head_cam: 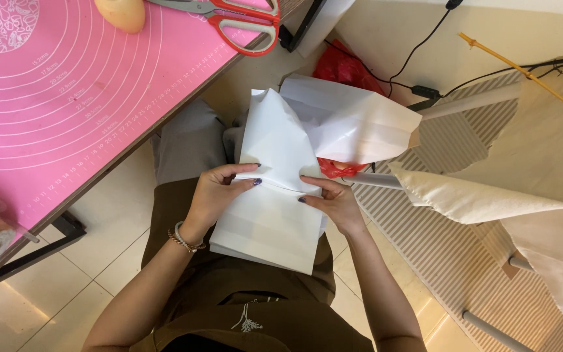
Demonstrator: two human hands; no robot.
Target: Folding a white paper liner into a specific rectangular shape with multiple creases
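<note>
While seated, with paper on the lap:
Left hand (213, 195): closed on the white paper bag (272, 208), thumb on top along a fold line, fingers curled over the left edge; beaded bracelet (182, 240) at the wrist.
Right hand (335, 201): pressed onto the same bag from the right, thumb laid along the fold, fingers wrapped round the right edge.
White paper bag: flat across the brown apron (229, 287), upper part crumpled and opened out beyond the knees.
Red plastic bag (340, 168): just behind the paper, partly hidden.
Pink mat (53, 98): on the table, left; red-handled scissors (242, 19) at its far edge.
Cream cloth (490, 195): draped to the right, apart from both hands.
</note>
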